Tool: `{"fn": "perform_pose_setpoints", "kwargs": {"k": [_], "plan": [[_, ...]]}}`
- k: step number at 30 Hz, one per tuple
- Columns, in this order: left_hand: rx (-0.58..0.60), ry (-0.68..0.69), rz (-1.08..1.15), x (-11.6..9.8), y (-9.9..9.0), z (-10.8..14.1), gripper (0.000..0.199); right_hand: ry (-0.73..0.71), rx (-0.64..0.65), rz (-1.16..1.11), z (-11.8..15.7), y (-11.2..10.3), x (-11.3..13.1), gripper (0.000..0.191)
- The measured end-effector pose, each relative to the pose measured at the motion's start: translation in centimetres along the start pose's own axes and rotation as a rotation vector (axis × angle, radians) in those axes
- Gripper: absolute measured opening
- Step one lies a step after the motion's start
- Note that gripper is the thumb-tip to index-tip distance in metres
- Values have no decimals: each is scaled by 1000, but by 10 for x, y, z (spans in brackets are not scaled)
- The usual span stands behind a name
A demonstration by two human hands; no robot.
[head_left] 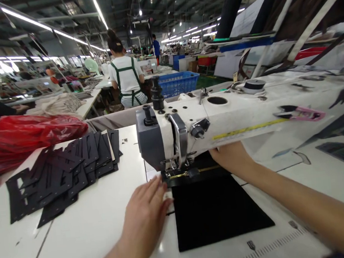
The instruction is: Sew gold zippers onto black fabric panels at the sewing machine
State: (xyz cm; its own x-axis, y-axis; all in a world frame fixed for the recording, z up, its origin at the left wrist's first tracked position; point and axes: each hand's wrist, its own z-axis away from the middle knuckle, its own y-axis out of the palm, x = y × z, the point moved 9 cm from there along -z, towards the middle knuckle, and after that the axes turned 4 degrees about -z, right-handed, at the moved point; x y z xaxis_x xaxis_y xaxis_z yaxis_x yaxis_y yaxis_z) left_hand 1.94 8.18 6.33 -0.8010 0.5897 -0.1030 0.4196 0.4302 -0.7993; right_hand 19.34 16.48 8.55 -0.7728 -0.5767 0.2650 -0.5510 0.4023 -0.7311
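A black fabric panel (218, 213) lies flat on the white sewing table, its far end under the head of a sewing machine (166, 133). Along that far end runs a zipper (180, 175) with gold-coloured teeth, close to the presser foot. My left hand (147, 207) rests at the panel's left edge, fingers stretched out and fingertips beside the zipper's end. On the other side, my right hand (230, 159) reaches beneath the machine arm over the black material. Its fingers are hidden there, so their grip does not show.
Dark cut pieces (64, 170) are heaped at the left, near a red plastic bag (24, 134). Pink-handled snips (304, 113) sit on the machine arm. Black thread cones (229, 11) stand above. Beyond are a blue basket (178, 84) and a seated person (127, 76) seen from behind.
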Motion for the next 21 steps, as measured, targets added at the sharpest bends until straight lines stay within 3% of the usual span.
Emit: {"fn": "perform_pose_setpoints", "kwargs": {"k": [3, 7, 12, 21], "plan": [[43, 83, -104, 14, 12, 1, 23, -133, -16, -126, 21, -3, 40, 16], [51, 109, -97, 11, 25, -1, 25, -248, 113, -142, 36, 30, 82, 21], [-12, 105, -47, 8, 22, -2, 23, -275, 266, -155, 32, 67, 85, 26], [17, 154, -102, 0, 26, -5, 27, -366, 267, -203, 27, 64, 82, 23]]}}
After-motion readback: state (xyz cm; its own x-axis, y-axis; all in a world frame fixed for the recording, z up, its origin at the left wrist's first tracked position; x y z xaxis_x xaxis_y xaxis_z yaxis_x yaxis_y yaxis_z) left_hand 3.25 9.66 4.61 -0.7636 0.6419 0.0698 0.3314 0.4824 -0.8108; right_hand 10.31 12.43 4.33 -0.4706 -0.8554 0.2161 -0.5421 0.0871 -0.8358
